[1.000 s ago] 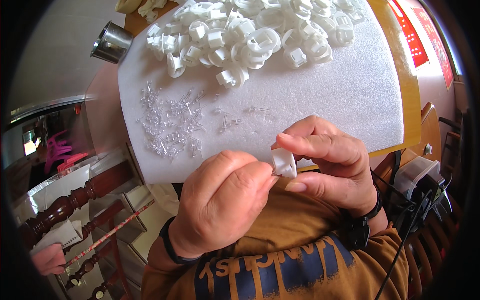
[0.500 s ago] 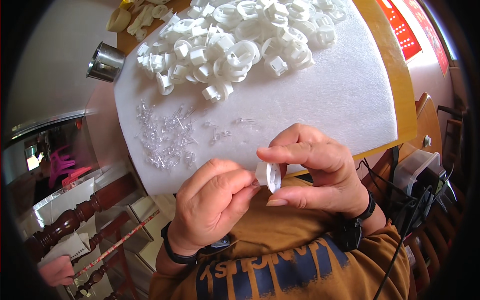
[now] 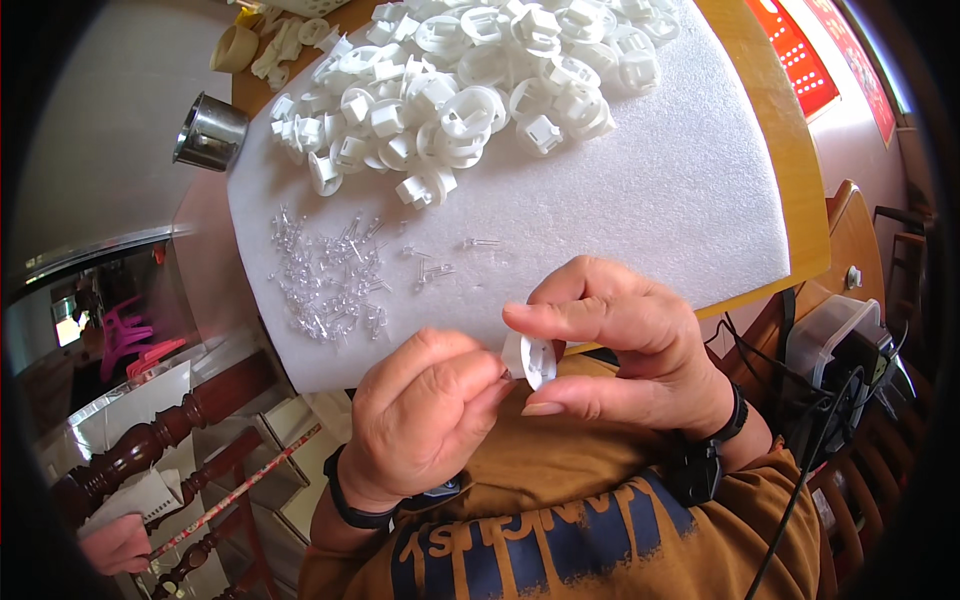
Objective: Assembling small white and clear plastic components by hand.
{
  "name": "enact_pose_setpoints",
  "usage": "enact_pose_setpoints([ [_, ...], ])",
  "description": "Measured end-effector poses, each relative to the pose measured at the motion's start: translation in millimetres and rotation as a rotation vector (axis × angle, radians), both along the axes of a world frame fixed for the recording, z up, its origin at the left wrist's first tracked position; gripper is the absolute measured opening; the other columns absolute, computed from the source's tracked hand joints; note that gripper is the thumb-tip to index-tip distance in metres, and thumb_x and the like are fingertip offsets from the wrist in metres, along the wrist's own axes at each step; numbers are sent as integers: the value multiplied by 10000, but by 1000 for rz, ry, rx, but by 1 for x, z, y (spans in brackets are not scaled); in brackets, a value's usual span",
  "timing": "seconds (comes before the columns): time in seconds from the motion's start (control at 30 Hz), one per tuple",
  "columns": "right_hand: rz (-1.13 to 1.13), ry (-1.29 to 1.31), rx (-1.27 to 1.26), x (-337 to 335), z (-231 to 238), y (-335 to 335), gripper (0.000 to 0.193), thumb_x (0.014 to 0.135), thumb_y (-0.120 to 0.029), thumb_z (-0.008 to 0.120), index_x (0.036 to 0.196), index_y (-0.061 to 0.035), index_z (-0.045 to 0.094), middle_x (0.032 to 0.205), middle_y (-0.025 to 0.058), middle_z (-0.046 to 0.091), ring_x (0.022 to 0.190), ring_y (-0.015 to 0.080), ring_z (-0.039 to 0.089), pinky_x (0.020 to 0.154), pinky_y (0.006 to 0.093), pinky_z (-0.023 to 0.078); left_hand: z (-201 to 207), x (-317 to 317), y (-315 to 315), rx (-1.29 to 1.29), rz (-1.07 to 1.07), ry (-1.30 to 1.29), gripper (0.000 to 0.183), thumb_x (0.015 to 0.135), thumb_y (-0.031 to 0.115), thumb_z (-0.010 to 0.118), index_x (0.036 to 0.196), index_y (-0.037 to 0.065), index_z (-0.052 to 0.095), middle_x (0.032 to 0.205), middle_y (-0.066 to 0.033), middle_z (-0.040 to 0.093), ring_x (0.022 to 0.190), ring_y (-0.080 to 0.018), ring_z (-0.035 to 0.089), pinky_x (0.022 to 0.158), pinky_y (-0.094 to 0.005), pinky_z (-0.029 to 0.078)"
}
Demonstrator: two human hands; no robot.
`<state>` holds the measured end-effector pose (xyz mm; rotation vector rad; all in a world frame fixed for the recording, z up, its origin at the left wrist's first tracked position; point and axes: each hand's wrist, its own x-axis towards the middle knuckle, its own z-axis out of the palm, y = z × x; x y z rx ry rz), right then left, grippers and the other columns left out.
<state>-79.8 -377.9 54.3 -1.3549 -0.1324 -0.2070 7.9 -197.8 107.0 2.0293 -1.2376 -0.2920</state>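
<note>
Between my hands, above the near edge of the white foam sheet, is a round white plastic housing, tilted on its side. The thumb and forefinger of my right hand grip its rim from the right. From the left, the fingertips of my left hand are pinched together against the housing's block side. A small clear pin-shaped piece seems to be in that pinch, mostly hidden by the fingers. Loose clear pin-shaped pieces lie scattered on the foam left of centre. Beyond them rises a pile of similar white housings.
A metal cup stands at the sheet's left edge, with a tape roll behind it. The wooden table shows along the right. Farther right are a clear plastic box and black cables. Dark turned-wood rails stand at lower left.
The housing has shifted slightly left and down, turning a little in my right fingers. My left fingertips have closed in tighter against it, and less of the clear piece shows.
</note>
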Motion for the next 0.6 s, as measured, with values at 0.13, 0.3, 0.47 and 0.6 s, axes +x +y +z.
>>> enact_pose_setpoints([
  [0.13, -1, -18, 9, 0, 1, 2, 493, 747, -19, 767, 1215, -69, 622, 941, 74, 583, 759, 125, 553, 655, 232, 466, -1, -3, 1, -21, 12, 4, 225, 718, -56, 713, 902, 10, 603, 799, -101, 583, 622, -220, 571, 529, -308, 471],
  [0.3, 27, 89, 123, -3, 3, 4, 525, 697, -29, 802, 1194, -16, 631, 978, 88, 605, 847, 151, 573, 738, 261, 452, 2, -2, 0, -26, 13, 17, 221, 718, -62, 707, 900, 5, 602, 798, -104, 582, 618, -218, 568, 529, -307, 470],
  [0.47, 46, 121, 152, -5, 2, 2, 514, 708, -21, 790, 1196, -10, 628, 971, 83, 601, 844, 143, 564, 745, 259, 448, 2, -2, -2, -46, 14, 41, 207, 713, -79, 691, 884, 5, 608, 802, -103, 587, 613, -208, 565, 526, -299, 465],
  [0.6, 76, 126, 197, -4, 0, 0, 504, 720, -38, 784, 1198, -8, 627, 964, 82, 597, 839, 139, 556, 749, 258, 442, 1, 0, -3, -59, 6, 58, 211, 709, -74, 696, 885, 6, 610, 803, -101, 589, 612, -203, 564, 523, -295, 463],
])
